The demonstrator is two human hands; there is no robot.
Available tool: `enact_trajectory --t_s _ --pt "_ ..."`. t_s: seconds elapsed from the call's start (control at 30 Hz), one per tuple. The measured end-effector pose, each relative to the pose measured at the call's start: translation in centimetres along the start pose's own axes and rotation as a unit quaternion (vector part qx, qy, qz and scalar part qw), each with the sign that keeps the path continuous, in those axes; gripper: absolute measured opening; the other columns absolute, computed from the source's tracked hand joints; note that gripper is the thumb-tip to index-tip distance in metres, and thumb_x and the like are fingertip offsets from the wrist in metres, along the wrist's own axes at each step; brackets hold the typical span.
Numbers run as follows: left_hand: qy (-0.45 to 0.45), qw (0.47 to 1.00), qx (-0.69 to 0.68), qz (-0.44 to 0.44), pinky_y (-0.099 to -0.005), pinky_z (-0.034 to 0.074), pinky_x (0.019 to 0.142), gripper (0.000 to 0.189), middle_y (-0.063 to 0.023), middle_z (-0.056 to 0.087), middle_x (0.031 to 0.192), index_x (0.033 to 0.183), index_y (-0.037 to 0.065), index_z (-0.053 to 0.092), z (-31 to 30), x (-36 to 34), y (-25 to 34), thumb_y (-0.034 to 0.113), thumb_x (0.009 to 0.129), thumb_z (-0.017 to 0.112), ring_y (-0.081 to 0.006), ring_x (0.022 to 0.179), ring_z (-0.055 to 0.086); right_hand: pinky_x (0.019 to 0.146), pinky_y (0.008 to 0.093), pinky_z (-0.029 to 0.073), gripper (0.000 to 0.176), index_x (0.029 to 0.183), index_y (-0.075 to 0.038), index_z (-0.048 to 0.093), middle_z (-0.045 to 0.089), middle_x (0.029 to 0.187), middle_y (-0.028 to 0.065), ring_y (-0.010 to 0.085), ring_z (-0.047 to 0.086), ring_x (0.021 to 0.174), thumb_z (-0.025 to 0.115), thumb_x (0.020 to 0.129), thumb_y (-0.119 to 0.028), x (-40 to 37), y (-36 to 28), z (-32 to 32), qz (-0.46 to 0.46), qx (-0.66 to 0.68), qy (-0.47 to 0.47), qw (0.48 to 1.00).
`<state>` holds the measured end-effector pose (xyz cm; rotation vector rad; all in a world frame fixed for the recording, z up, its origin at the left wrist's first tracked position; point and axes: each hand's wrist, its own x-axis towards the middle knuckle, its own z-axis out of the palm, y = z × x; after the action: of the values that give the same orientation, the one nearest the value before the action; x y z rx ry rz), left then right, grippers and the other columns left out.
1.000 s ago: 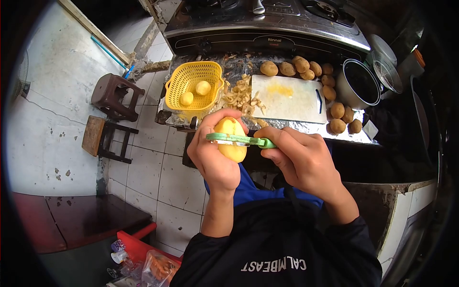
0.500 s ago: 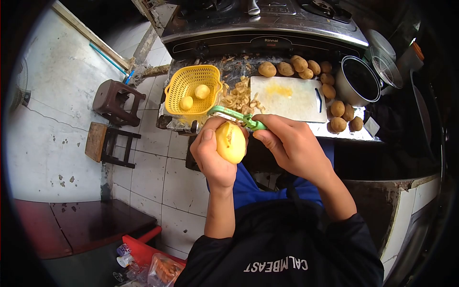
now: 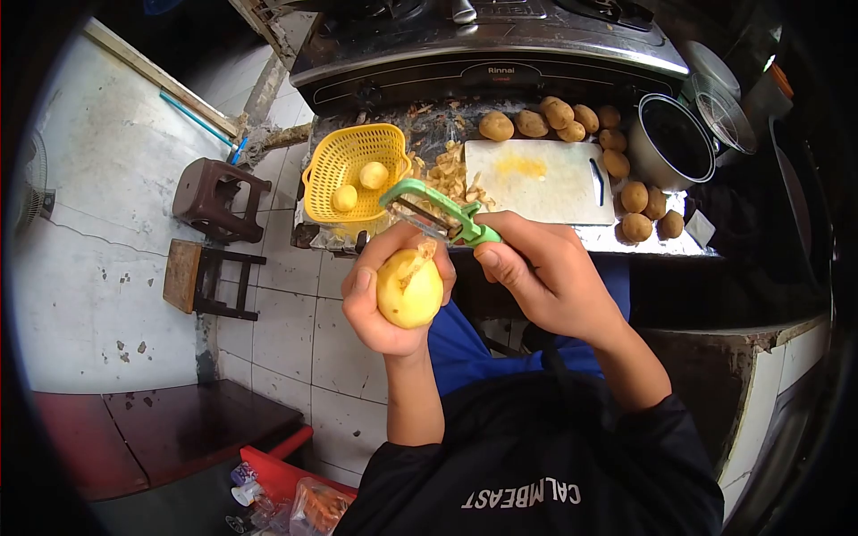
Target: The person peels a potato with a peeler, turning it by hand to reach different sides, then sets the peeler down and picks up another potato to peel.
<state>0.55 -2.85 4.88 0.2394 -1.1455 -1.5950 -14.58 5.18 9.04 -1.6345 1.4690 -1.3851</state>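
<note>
A mostly peeled yellow potato (image 3: 409, 295) with a brown patch near its upper end is held in my left hand (image 3: 371, 313), fingers wrapped round it. My right hand (image 3: 545, 272) grips the handle of a green peeler (image 3: 442, 210), whose head is just above the potato's upper end. Past my left hand, a yellow basket (image 3: 335, 152) holds two peeled potatoes (image 3: 373, 175). Brown peels (image 3: 450, 170) lie between the basket and a white cutting board (image 3: 541, 192). Several unpeeled potatoes (image 3: 635, 196) sit along the board's far and right sides.
A metal pot (image 3: 636, 152) stands right of the potatoes, and a black stove (image 3: 483, 67) is behind the board. A dark stool (image 3: 201, 198) and a wooden-topped stool (image 3: 183, 275) are on the tiled floor at left. A dark red table (image 3: 197, 415) is at lower left.
My left hand and the potato have moved a little left and down. The peeler has tilted, its head now lifted off the potato's top, and a loose piece of peel shows there.
</note>
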Motion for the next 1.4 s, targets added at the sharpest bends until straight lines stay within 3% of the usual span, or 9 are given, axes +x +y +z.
enact_trajectory --t_s 0.27,0.37,0.6,0.77,0.9,1.0,1.07,1.13,1.4 --pt "-0.005 0.997 -0.072 0.019 -0.0295 0.043 0.049 0.065 -0.0182 0.062 0.072 0.119 -0.013 0.054 -1.5 1.6 -2.1 0.038 0.088 0.027 -0.0211 0.054 0.053 0.055 0.0329 0.047 0.027 0.104 0.0 0.063 0.062 0.068 0.0148 0.0259 0.063 0.059 0.063 0.092 -0.024 2.2 1.5 1.1 0.043 0.046 0.003 0.998" --pt "0.199 0.98 -0.002 -0.023 -0.0307 0.05 0.064 0.074 -0.0237 0.066 0.087 0.136 -0.013 0.038 1.5 2.4 -2.0 0.04 0.084 0.03 -0.0264 0.074 0.062 0.055 0.0313 0.048 0.029 0.1 -0.001 0.064 0.064 0.068 0.014 0.0227 0.065 0.059 0.07 0.087 -0.026 3.1 1.5 1.2 0.029 0.039 -0.015 0.999" --pt "0.05 0.998 0.041 -0.024 -0.0274 0.043 0.048 0.076 -0.02 0.065 0.076 0.143 -0.008 0.026 -2.2 3.0 -2.7 0.04 0.084 0.032 -0.0182 0.051 0.051 0.059 0.0273 0.049 0.017 0.09 0.0 0.067 0.067 0.068 0.0084 0.0142 0.064 0.06 0.071 0.085 -0.015 5.0 4.0 2.4 0.049 0.149 -0.011 0.988" --pt "0.091 0.995 0.028 -0.033 -0.0286 0.04 0.045 0.048 -0.0171 0.054 0.066 0.099 -0.003 0.051 -3.5 3.5 -4.1 0.04 0.09 0.031 -0.0202 0.048 0.046 0.062 0.0268 0.046 0.02 0.095 0.001 0.066 0.064 0.074 0.0107 0.0118 0.059 0.066 0.068 0.088 -0.017 7.6 7.3 1.6 0.119 0.08 0.045 0.989" --pt "0.076 0.997 0.015 -0.021 -0.029 0.04 0.045 0.049 -0.0189 0.055 0.067 0.101 -0.004 0.051 -4.4 3.6 -4.6 0.039 0.09 0.032 -0.0204 0.049 0.046 0.059 0.0313 0.045 0.025 0.102 0.0 0.063 0.061 0.066 0.0134 0.0208 0.057 0.059 0.064 0.091 -0.023 8.2 10.9 2.0 0.117 -0.093 0.073 0.986" --pt "0.06 0.989 0.134 0.035 -0.0288 0.04 0.046 0.049 -0.0201 0.056 0.068 0.101 -0.005 0.051 -4.9 3.5 -4.5 0.039 0.09 0.033 -0.02 0.05 0.047 0.057 0.0344 0.045 0.024 0.102 0.0 0.06 0.059 0.064 0.0143 0.0273 0.058 0.056 0.064 0.091 -0.021 6.8 9.4 1.5 0.155 -0.042 0.032 0.987" --pt "0.031 0.986 0.157 0.056 -0.0277 0.046 0.058 0.055 -0.0207 0.063 0.076 0.101 -0.006 0.054 -5.3 3.4 -4.4 0.045 0.095 0.034 -0.0188 0.063 0.056 0.054 0.0378 0.044 0.021 0.098 -0.001 0.06 0.059 0.067 0.0147 0.0303 0.059 0.056 0.063 0.091 -0.021 5.3 7.2 1.5 0.133 -0.017 0.024 0.991" --pt "0.056 0.983 0.164 0.065 -0.0279 0.042 0.052 0.053 -0.0201 0.06 0.072 0.103 -0.006 0.053 -4.6 3.6 -4.2 0.042 0.093 0.032 -0.0186 0.057 0.051 0.05 0.0377 0.044 0.023 0.096 -0.004 0.06 0.058 0.066 0.0107 0.0283 0.06 0.055 0.065 0.091 -0.026 3.7 6.2 1.3 -0.057 -0.094 -0.019 0.994" --pt "0.197 0.97 0.142 -0.011 -0.0254 0.039 0.048 0.07 -0.0129 0.058 0.068 0.101 -0.005 0.057 -1.3 3.4 -3.4 0.053 0.098 0.019 -0.0166 0.054 0.049 0.042 0.033 0.042 0.024 0.088 -0.008 0.059 0.054 0.063 0.0038 0.0212 0.059 0.051 0.067 0.088 -0.031 1.9 4.1 2.3 -0.124 -0.262 0.004 0.957"
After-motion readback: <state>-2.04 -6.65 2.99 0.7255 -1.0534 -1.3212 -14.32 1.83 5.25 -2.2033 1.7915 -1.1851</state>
